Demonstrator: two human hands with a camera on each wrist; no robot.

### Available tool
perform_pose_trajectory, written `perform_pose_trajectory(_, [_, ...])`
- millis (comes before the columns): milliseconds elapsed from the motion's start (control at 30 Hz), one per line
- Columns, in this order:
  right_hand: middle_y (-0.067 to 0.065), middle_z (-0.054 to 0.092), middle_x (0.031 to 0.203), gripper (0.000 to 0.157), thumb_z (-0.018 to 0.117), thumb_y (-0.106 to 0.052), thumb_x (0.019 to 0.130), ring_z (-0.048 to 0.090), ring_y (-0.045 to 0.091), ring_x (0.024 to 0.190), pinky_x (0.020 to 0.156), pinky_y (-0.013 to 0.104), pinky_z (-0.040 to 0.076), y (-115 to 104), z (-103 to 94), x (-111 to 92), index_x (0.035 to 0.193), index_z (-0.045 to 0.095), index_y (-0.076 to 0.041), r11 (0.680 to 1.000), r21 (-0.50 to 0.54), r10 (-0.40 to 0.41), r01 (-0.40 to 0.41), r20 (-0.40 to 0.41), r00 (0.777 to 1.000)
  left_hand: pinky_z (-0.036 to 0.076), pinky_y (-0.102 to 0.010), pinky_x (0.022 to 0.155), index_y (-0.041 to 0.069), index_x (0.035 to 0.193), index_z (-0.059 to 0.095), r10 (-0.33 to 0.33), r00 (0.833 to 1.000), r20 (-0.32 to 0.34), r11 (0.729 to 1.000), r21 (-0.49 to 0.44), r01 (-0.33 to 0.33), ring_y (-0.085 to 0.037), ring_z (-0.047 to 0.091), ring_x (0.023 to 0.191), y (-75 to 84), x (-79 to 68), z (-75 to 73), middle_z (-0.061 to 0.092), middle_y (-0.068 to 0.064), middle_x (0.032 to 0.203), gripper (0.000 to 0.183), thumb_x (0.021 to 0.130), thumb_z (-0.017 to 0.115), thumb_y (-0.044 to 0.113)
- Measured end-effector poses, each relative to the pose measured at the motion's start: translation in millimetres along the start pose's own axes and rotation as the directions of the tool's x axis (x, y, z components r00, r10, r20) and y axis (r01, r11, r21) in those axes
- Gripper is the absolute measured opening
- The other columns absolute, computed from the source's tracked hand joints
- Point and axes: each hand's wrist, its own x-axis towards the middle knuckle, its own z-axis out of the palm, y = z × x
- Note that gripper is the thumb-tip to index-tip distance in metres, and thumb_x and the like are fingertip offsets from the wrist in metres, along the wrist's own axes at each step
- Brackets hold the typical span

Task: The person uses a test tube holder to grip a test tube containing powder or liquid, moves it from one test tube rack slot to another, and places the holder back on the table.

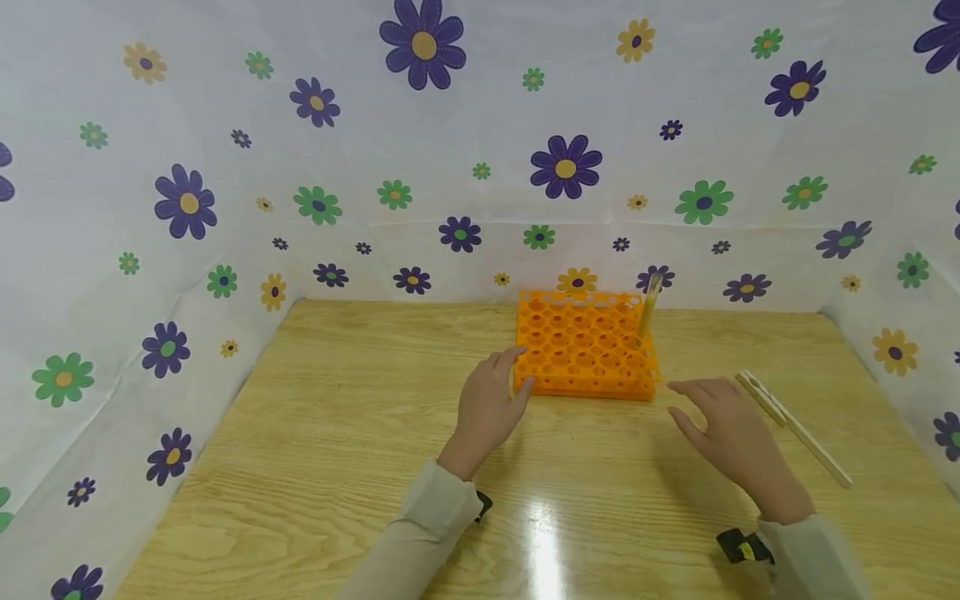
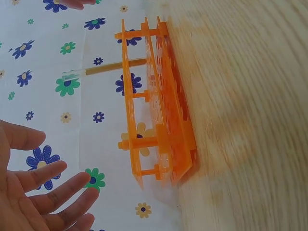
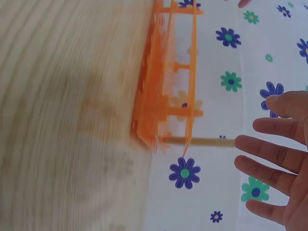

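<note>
1. Orange plastic many-holed rack point(image 1: 585, 386): on the pale wood-grain tabletop point(image 1: 337, 417), between the hands; probably light, stiff, slightly slippery.
2. Left fingers point(image 1: 510, 357), right fingers point(image 1: 692, 389): loosely spread, holding nothing; left contact unclear.
3. Best hold: both end edges, level.
4. Clear slim tube point(image 1: 647, 317), amber contents, in right end: likely fragile.

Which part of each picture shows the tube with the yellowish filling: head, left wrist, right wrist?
Head: the tube stands right of centre, at the right end of the orange rack.
Left wrist: upper left, almost sideways, clear end pointing left.
Right wrist: right of centre, below the middle, partly behind the right hand.
Shared landmark: the orange rack.
</note>
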Motion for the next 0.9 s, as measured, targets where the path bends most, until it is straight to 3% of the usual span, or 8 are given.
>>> perform_pose_trajectory(167, [0.018,0.07,0.093,0.038,0.077,-0.002,0.068,0.061,0.036,0.087,0.086,0.061,0.041,14.0,-7.1,-3.3,0.104,0.066,0.0,0.999,-0.02,0.043,-0.043,-0.001,0.999,0.051,-0.042,0.081,0.01,0.128,0.054,-0.05,0.998,0.03,0.998,-0.045,0.051,-0.028,0.062,0.101,-2.7,2.1,1.2,0.064,-0.012,0.115,0.04,0.092,0.06,0.026])
perform_pose_trajectory(467, [0.018,0.07,0.089,0.034,0.075,-0.002,0.071,0.063,0.038,0.081,0.082,0.056,0.043,35.0,-21.2,-7.3,0.103,0.065,0.001,0.993,-0.056,0.103,-0.102,0.025,0.994,0.052,-0.042,0.074,0.011,0.128,0.054,-0.16,0.985,0.071,0.976,-0.136,0.169,-0.029,0.062,0.101,-8.0,8.9,3.6,0.065,-0.01,0.114,0.038,0.092,0.059,0.023])
perform_pose_trajectory(700, [0.02,0.071,0.087,0.033,0.075,0.0,0.071,0.065,0.038,0.077,0.074,0.055,0.048,51.2,-24.6,-15.5,0.102,0.066,0.003,0.989,-0.077,0.13,-0.129,0.021,0.991,0.053,-0.043,0.075,0.009,0.127,0.055,-0.188,0.98,0.071,0.965,-0.174,0.197,-0.03,0.062,0.1,-14.3,12.6,7.0,0.065,-0.012,0.112,0.037,0.092,0.06,0.02])
perform_pose_trajectory(900, [0.022,0.07,0.089,0.029,0.073,0.003,0.071,0.065,0.038,0.074,0.069,0.053,0.05,63.8,-28.2,-20.4,0.099,0.067,0.004,0.99,-0.053,0.131,-0.132,-0.017,0.991,0.051,-0.042,0.081,0.011,0.128,0.055,-0.236,0.966,0.105,0.929,-0.269,0.256,-0.027,0.061,0.101,-19.1,15.1,10.1,0.064,-0.009,0.113,0.037,0.092,0.059,0.02])
